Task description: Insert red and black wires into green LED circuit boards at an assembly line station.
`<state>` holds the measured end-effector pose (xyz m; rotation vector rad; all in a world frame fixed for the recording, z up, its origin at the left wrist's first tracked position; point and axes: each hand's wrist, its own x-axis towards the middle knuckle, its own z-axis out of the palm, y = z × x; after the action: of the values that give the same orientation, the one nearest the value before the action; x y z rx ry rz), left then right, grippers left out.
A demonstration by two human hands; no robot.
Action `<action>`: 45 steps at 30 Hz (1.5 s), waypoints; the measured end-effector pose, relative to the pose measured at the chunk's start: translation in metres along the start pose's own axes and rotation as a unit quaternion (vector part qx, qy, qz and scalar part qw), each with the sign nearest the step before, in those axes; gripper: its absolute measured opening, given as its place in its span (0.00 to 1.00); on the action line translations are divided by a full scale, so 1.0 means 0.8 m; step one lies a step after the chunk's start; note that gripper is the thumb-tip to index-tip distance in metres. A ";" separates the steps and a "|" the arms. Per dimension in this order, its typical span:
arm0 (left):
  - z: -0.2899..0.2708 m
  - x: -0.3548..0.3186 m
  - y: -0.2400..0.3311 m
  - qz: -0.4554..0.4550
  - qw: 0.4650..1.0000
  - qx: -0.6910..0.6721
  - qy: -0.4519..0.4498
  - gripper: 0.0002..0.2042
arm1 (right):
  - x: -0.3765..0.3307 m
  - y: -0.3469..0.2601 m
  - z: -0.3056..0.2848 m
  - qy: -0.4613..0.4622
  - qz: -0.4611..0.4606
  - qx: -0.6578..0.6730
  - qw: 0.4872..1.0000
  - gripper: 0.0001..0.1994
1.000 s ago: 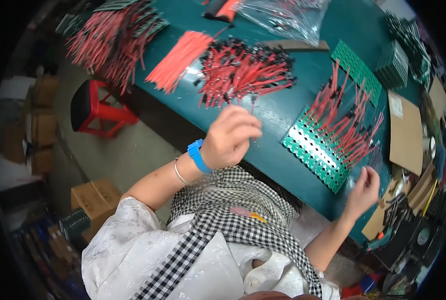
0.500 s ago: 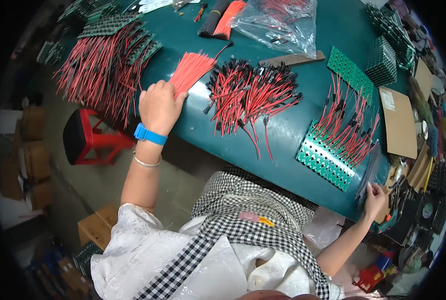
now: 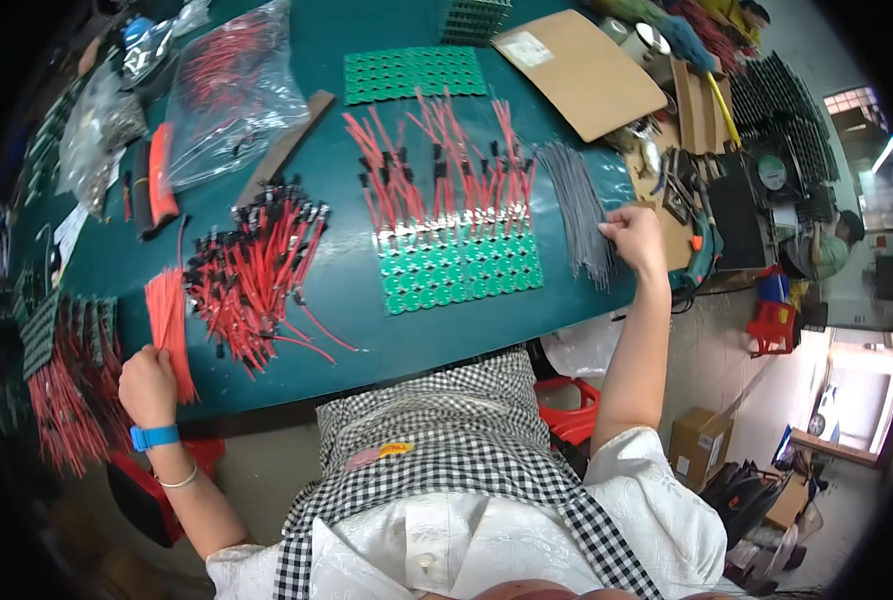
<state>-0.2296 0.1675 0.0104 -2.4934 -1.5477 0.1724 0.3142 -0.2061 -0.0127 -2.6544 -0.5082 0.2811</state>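
Note:
My left hand (image 3: 148,388) is closed at the near end of a bundle of plain red wires (image 3: 169,325) at the table's front left edge. On the right, my right hand (image 3: 633,238) has its fingers pinched together at the right side of a bundle of thin grey wires (image 3: 576,210). Between my hands lie a tangled pile of red wires with black connectors (image 3: 256,275) and a green circuit board panel (image 3: 461,270). A row of red and black connector leads (image 3: 446,180) stands out from that panel's far half.
A bare green panel (image 3: 414,72) lies farther back, beside a brown cardboard sheet (image 3: 578,72). A clear bag of red wires (image 3: 234,95) and a wooden strip (image 3: 286,148) are at the back left. Wired boards (image 3: 71,380) overhang the left edge. Pliers (image 3: 678,185) lie at right.
The view has swung to the right, so the table's things appear farther left. My left hand stays at the red bundle. My right hand is now higher along the grey wires' side.

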 end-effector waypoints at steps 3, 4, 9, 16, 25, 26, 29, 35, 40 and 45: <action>-0.021 0.002 0.020 -0.033 0.999 -0.006 -0.020 0.11 | 0.003 0.021 -0.016 -0.007 0.002 0.008 1.000 0.14; -0.020 0.001 0.014 -0.034 0.999 0.010 -0.020 0.11 | 0.001 0.019 -0.018 -0.013 -0.006 0.023 1.000 0.14; -0.006 0.001 0.009 -0.049 0.996 0.061 -0.043 0.10 | -0.006 0.008 -0.023 -0.060 -0.019 0.082 0.995 0.13; -0.021 0.010 0.030 -0.087 0.994 0.047 -0.035 0.10 | -0.013 0.024 -0.020 -0.096 0.023 0.149 0.984 0.12; -0.027 0.008 0.024 -0.086 0.996 -0.003 -0.024 0.10 | -0.015 0.042 -0.018 -0.129 0.030 0.197 0.971 0.13; -0.026 0.008 0.021 -0.082 0.996 -0.016 -0.025 0.10 | -0.015 0.044 -0.018 -0.127 0.039 0.200 0.971 0.13; -0.015 0.005 0.002 -0.055 0.998 -0.030 -0.026 0.09 | -0.016 0.051 -0.023 -0.134 0.054 0.247 0.958 0.13; -0.038 -0.004 -0.001 -0.080 0.996 -0.039 -0.013 0.08 | -0.036 0.028 -0.038 -0.084 0.023 0.416 0.905 0.12; -0.075 -0.020 0.038 -0.061 0.826 -0.555 0.083 0.09 | -0.066 -0.016 -0.017 0.000 -0.064 0.506 0.860 0.06; -0.095 -0.044 0.218 0.056 0.736 -0.674 0.022 0.07 | -0.072 -0.034 0.056 0.098 -0.108 0.412 0.899 0.03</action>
<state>-0.0774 0.0527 0.0441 -3.4249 -1.7876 -1.5354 0.2408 -0.1893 -0.0335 -1.7576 -0.4734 0.1142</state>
